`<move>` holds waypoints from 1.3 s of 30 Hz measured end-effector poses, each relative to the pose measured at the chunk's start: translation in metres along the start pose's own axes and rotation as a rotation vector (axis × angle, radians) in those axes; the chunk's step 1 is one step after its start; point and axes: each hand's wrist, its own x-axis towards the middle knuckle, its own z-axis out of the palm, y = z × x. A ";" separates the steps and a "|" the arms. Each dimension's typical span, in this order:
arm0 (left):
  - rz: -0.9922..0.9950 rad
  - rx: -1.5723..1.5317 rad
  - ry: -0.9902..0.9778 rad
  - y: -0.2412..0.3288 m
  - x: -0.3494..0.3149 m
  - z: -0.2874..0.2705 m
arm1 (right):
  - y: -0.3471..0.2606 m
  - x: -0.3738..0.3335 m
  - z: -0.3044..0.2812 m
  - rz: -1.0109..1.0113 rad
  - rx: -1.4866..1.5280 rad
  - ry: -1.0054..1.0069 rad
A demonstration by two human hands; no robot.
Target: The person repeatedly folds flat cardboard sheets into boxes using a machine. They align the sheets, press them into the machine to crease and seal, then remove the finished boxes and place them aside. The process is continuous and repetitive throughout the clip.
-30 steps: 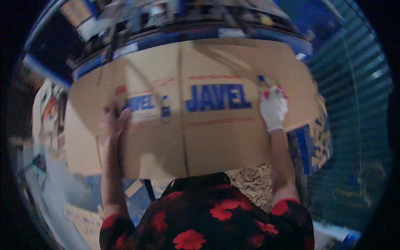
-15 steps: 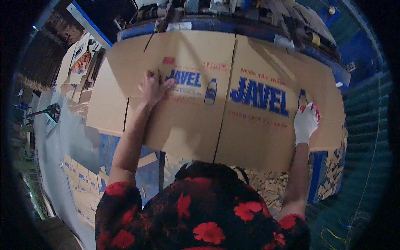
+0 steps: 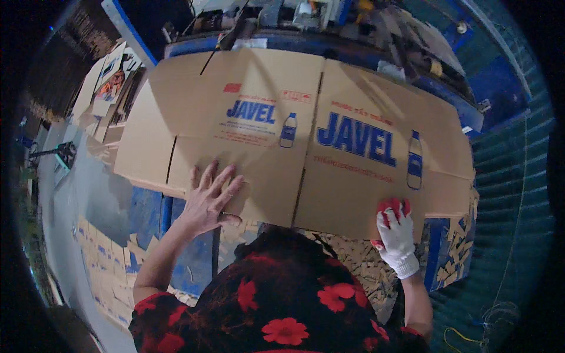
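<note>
A large flat cardboard box blank (image 3: 259, 194), brown with blue and red print and bottle pictures, lies in front of me, slotted and creased. My bare left hand (image 3: 212, 197) rests on its near left part, fingers spread, with the thumb by the near edge. My right hand (image 3: 395, 235), in a white glove with red fingertips, lies over the near edge at the right. Its fingers are slightly bent on top of the cardboard, and nothing shows gripped in them.
Behind the blank runs a blue machine (image 3: 329, 44) with dark rollers. Cardboard scraps (image 3: 359, 265) lie heaped below its near edge. More printed cardboard sheets (image 3: 103, 259) lie at the lower left, and a stack of cardboard (image 3: 109, 88) stands at the far left. Green corrugated sheeting (image 3: 509, 194) rises on the right.
Both hands have drawn back toward me across the blank, from its printed middle to its near edge. My left fingers have spread; the right hand has also moved left.
</note>
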 end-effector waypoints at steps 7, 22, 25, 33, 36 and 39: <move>-0.008 0.029 0.471 -0.024 0.035 0.015 | 0.025 0.030 -0.001 -0.144 -0.109 0.255; -0.028 -0.003 0.374 -0.102 0.153 0.032 | 0.096 0.177 0.004 -0.127 -0.205 0.283; -0.040 -0.012 0.342 -0.130 0.209 0.045 | 0.130 0.226 0.010 -0.124 -0.191 0.344; -0.264 0.046 0.296 -0.192 0.402 0.065 | 0.240 0.374 0.017 -0.078 -0.185 0.426; -0.029 -0.965 0.771 -0.213 0.356 0.080 | 0.255 0.358 0.029 -0.048 -0.160 0.644; -0.454 -0.476 0.800 -0.233 0.218 0.072 | 0.258 0.252 0.033 0.311 -0.032 0.425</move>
